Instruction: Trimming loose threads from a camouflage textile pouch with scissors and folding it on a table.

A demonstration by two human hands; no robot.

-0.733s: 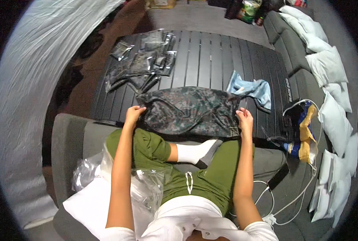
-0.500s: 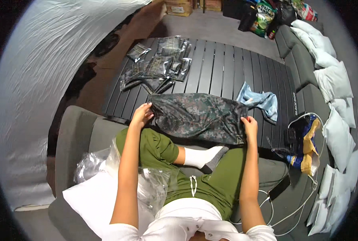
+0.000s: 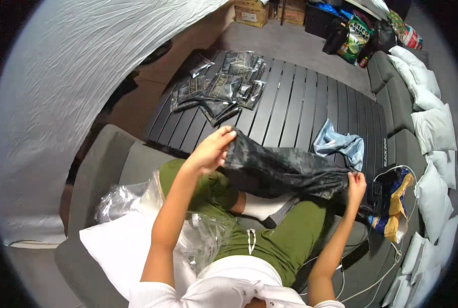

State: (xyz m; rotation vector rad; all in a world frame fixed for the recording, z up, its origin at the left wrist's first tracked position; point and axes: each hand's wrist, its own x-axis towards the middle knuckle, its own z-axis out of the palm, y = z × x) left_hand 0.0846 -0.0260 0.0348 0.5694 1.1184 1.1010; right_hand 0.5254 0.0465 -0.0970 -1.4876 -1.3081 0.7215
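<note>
A dark camouflage cloth point(image 3: 285, 169), wide and tube-like, stretches between my two hands above my crossed legs and the near table edge. My left hand point(image 3: 212, 150) pinches its upper left corner and holds it higher. At the other end, my right hand point(image 3: 356, 187) grips the gathered right edge, so the fabric slopes down to the right in folds. What kind of article it is does not show clearly. Beyond it, several dark pieces in clear plastic packets point(image 3: 221, 88) lie piled on the slatted black table point(image 3: 296, 97). A light blue cloth point(image 3: 340, 146) rests crumpled near my right hand.
Clear plastic wrap point(image 3: 203, 236) and a white pillow point(image 3: 118, 244) lie on the grey sofa point(image 3: 106, 159) by my left side. White cables and a blue and gold snack bag point(image 3: 396, 205) are at right. Several white cushions point(image 3: 434, 128) line the right side.
My left hand has lifted and moved right with its corner of the cloth. My right hand has shifted right and slightly down; the cloth, flat before, now hangs slanted and folded.
</note>
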